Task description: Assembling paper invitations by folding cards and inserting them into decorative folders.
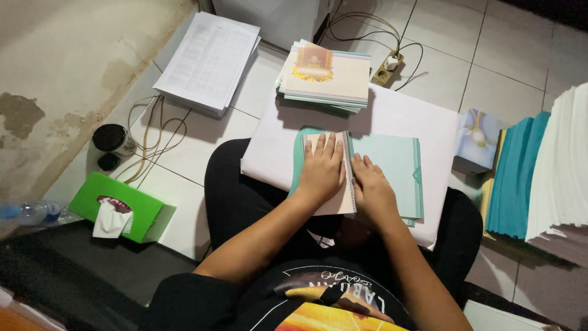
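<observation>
Left hand (pixel 323 168) pressed flat, fingers spread, on the folded cream flap of a teal card (pixel 392 165); right hand (pixel 370 187) flat beside it along the fold, neither grasping.

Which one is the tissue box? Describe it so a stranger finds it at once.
Start at the tiled floor and look to the seated person's left. The tissue box lies there beside a dark jar. It alone is bright green, with white tissue poking out.

A tiled floor (pixel 490 55) carries everything: a stack of printed sheets (pixel 208 58) far left, a green tissue box (pixel 122 208) near left, a power strip (pixel 388 67) far off, and teal paper stacks (pixel 517 175) right.
</observation>
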